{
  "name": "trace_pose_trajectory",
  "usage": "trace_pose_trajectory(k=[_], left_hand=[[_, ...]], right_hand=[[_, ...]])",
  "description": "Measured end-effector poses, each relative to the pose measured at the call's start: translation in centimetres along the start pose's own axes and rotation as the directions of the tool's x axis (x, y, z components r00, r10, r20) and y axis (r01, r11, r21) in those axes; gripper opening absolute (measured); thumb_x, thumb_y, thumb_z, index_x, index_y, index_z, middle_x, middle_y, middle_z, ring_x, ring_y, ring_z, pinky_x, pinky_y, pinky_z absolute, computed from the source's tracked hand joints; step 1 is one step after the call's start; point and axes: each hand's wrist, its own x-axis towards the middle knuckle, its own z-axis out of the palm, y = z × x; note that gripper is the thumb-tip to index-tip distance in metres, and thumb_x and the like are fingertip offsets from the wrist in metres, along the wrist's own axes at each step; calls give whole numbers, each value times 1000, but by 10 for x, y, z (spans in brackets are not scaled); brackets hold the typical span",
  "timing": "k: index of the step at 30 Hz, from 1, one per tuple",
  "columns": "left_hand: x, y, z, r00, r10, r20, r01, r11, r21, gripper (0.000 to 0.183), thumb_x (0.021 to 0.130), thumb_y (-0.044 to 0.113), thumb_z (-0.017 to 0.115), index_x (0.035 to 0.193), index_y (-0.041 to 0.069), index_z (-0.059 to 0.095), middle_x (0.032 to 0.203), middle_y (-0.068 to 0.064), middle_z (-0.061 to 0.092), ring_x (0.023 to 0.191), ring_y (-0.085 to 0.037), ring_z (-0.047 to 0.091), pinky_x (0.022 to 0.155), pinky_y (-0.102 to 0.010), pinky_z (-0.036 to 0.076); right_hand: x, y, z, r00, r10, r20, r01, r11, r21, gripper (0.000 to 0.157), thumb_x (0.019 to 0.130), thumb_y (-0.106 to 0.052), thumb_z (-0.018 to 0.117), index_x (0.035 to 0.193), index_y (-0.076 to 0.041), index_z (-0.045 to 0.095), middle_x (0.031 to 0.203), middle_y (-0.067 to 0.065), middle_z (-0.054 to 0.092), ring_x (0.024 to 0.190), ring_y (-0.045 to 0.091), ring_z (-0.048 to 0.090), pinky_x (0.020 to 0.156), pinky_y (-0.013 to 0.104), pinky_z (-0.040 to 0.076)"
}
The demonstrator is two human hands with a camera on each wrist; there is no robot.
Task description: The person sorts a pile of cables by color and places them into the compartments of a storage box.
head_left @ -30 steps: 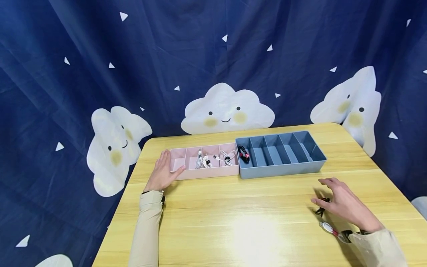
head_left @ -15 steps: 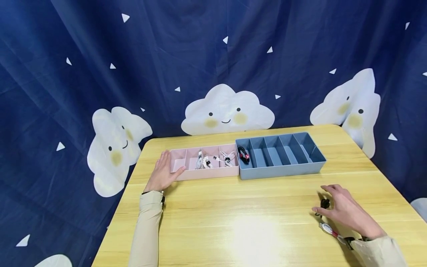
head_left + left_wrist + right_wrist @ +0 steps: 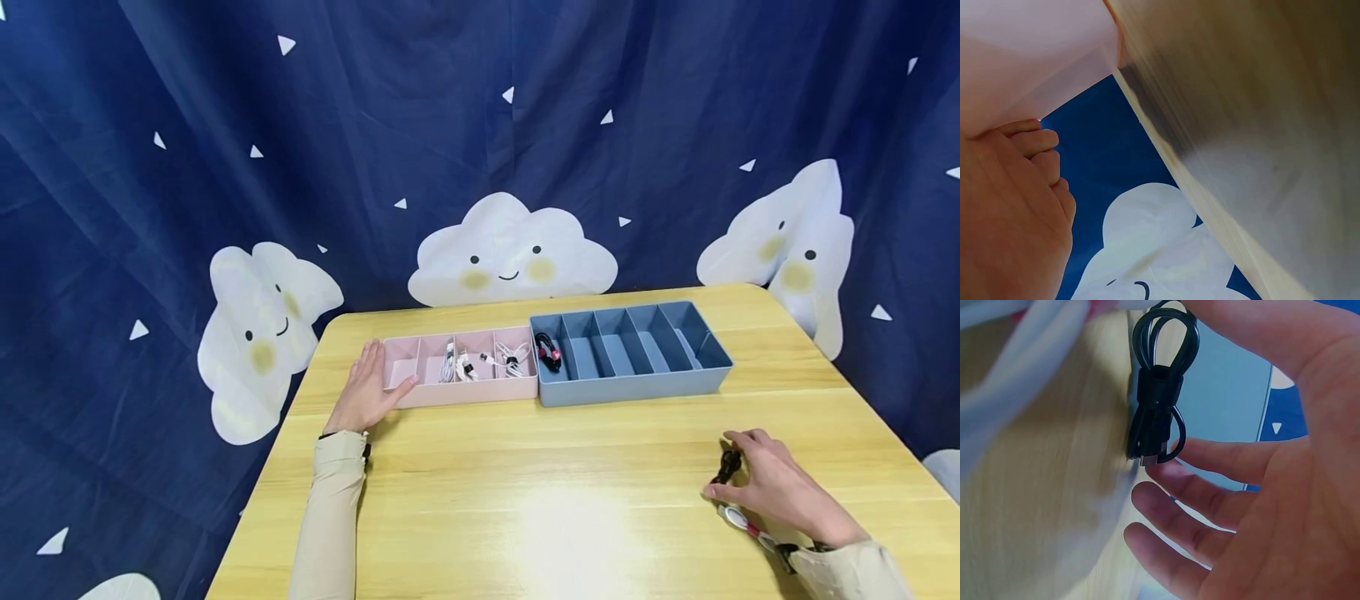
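Observation:
My left hand (image 3: 365, 392) rests against the left end of the pink divided box (image 3: 457, 393), fingers along its end wall and thumb at the front rim. In the left wrist view, the knuckles lie under the pink wall. At the right, my right hand (image 3: 776, 483) pinches a bundled black cable (image 3: 1159, 394) lengthwise, thumb at one end and fingertips at the other. Just behind it on the table lies a white and red cable (image 3: 738, 518), partly under the wrist. White cables (image 3: 467, 365) lie in the pink box's compartments.
A blue divided box (image 3: 637, 387) adjoins the pink one on its right, with a black and red cable (image 3: 550, 354) in its leftmost compartment. The wooden table (image 3: 525, 467) ends at a dark blue cloud-print curtain (image 3: 375, 125).
My right hand has come down and slightly nearer, its thumb and fingers closing around the black cable, which has turned. The left hand stays at the pink box.

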Motion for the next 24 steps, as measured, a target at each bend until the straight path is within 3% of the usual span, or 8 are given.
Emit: trace_pose_trajectory(k=[24], left_hand=[[-1,-3,3,1000,3,-6,-3,1000,-3,113,95,76,46,163,-7,11,174,-23,6,163,-40,6,131,-61,14]], right_hand=[[4,1,-2,994,58,88,-59,998,14,95,74,-52,90,126,20,56,113,30,60,98,35,60,84,57,56]])
